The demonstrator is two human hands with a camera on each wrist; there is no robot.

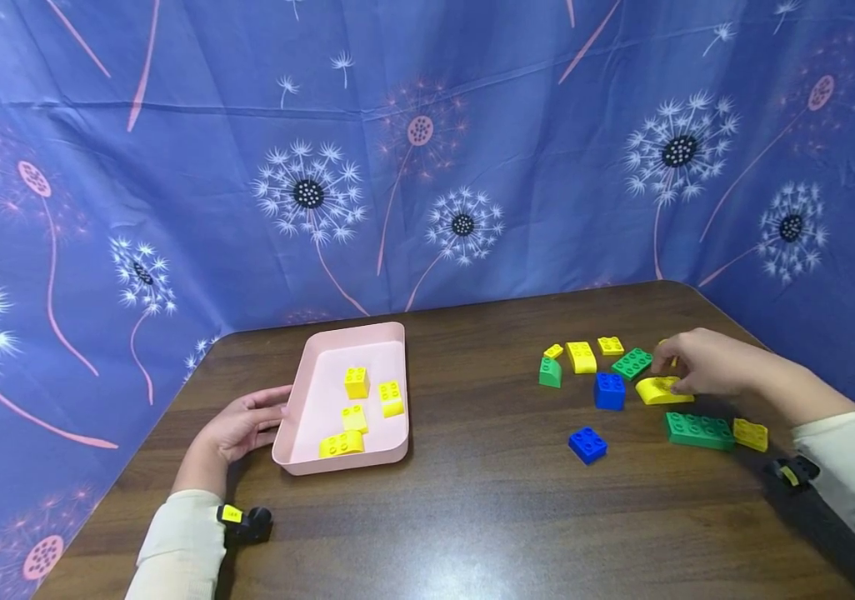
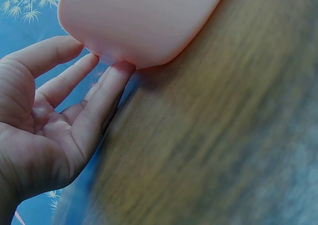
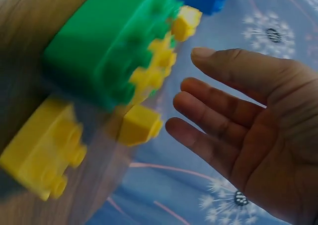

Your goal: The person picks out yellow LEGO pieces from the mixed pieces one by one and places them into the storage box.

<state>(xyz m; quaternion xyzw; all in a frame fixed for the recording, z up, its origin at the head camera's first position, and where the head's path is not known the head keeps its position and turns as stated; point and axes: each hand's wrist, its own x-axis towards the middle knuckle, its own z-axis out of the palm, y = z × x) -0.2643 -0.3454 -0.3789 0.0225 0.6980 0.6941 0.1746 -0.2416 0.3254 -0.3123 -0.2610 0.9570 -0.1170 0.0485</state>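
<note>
Fingers extended, a person's left hand (image 1: 243,429) touches the left wall of a pink tray (image 1: 375,350) bearing four yellow blocks (image 1: 356,383); light, steady contact there should keep the tray from sliding. Across the wooden table (image 1: 472,517), a long green block (image 1: 700,430) lies on the near side of the right hand (image 1: 720,362), a small yellow block (image 1: 750,435) beside its right end; a careful wrist would clear both. Past them, the right hand hovers with thumb and fingers apart, nothing visibly pinched between them. A curved yellow block (image 1: 656,390) lies beneath the thumb tip, reaching out leftward; whether they touch cannot be told. A sound hold would likely straddle its sides low, then lift straight up, sparing the flat green block (image 1: 632,363) just beyond.
</note>
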